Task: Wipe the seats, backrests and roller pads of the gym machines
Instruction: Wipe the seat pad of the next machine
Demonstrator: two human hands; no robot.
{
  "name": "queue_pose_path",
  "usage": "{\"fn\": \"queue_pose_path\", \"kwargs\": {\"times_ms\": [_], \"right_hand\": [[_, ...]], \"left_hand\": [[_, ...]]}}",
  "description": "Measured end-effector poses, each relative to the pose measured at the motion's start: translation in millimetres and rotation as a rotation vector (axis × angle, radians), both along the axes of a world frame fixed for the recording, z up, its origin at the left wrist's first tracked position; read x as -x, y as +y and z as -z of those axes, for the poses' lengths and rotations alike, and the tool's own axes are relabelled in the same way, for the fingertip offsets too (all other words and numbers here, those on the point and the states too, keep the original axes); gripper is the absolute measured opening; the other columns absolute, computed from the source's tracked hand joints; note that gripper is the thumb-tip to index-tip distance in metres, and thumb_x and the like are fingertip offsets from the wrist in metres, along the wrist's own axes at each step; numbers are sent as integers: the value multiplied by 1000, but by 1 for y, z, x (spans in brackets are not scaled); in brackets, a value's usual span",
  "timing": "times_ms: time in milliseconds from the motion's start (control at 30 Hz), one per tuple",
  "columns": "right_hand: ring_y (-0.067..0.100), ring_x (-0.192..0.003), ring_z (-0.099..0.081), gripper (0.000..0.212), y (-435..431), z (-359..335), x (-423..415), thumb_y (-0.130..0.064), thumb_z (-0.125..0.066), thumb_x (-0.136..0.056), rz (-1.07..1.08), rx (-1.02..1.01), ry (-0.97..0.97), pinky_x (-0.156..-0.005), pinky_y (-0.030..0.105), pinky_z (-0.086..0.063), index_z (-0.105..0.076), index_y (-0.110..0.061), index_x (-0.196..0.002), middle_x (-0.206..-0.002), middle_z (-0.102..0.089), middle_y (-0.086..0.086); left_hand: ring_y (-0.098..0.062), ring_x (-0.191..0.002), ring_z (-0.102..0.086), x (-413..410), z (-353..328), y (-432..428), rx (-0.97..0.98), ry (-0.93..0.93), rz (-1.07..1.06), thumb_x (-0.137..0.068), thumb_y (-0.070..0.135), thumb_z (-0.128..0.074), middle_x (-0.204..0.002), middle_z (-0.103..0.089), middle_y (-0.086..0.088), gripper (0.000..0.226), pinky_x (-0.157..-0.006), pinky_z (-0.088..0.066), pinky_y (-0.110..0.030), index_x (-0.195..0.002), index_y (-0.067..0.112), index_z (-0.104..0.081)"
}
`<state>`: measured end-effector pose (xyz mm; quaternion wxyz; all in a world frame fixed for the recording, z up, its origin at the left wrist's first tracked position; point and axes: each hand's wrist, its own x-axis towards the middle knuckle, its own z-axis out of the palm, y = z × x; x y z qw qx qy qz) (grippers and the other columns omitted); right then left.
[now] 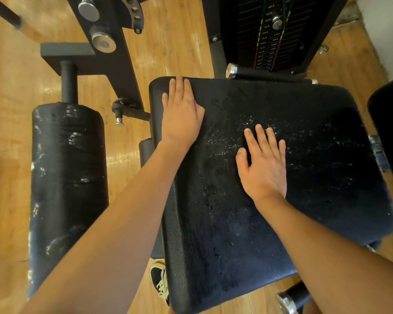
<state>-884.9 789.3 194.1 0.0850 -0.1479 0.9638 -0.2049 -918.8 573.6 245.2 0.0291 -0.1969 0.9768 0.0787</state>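
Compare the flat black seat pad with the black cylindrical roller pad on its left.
The flat black seat pad is broad and squarish; the black cylindrical roller pad is a narrow cylinder on a metal post. The seat pad carries droplets and both hands, the left hand and the right hand; the roller pad shows white scuffs and is untouched. Both are black padded upholstery.

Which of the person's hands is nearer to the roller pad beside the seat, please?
Left. The left hand lies flat at the seat's far left edge, closest to the roller pad; the right hand rests mid-seat, farther away.
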Motion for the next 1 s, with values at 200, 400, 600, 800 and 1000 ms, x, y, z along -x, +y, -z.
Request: {"fn": "queue_pose_path", "kwargs": {"times_ms": [200,400,600,800,1000], "right_hand": [[22,-159,-7,61,-1,-1,-1,-48,-19,-105,-5,6,-5,-129,48,-4,-32,-26,-160,-169,-21,1],[23,-158,-7,61,0,0,-1,-48,-19,-105,1,13,4,-129,48,-4,-32,-26,-160,-169,-21,1],[23,-158,-8,60,0,1,-1,-47,-21,-105,1,36,4,-129,49,-5,-33,-25,-160,-169,-22,1],[22,-158,-7,59,0,1,-1,-47,-21,-105,4,24,2,-129,47,-3,-32,-26,-160,-169,-21,1],[21,-159,-6,60,0,1,0,-48,-19,-105,-1,10,-3,-129,46,-1,-30,-27,-160,-170,-20,0]], "left_hand": [[-30,-159,-3,7,-2,-5,51,-48,37,-108,26,-31,-171,-9,-16,61,-127,-5,-46,-162,1,-13],[-29,-159,-1,26,-5,-15,46,-82,55,-108,27,-31,-171,-8,-17,62,-127,-6,-46,-161,0,-12],[-31,-158,-2,8,-4,-7,22,-35,28,-107,24,-34,-171,-7,-17,64,-127,-7,-46,-161,0,-11],[-31,-158,-5,-28,1,9,22,9,18,-106,23,-35,-170,-11,-17,62,-127,-8,-48,-161,1,-16],[-30,-159,-3,-4,-3,0,37,-34,19,-107,26,-33,-171,-10,-16,63,-127,-6,-48,-161,1,-14]]}}
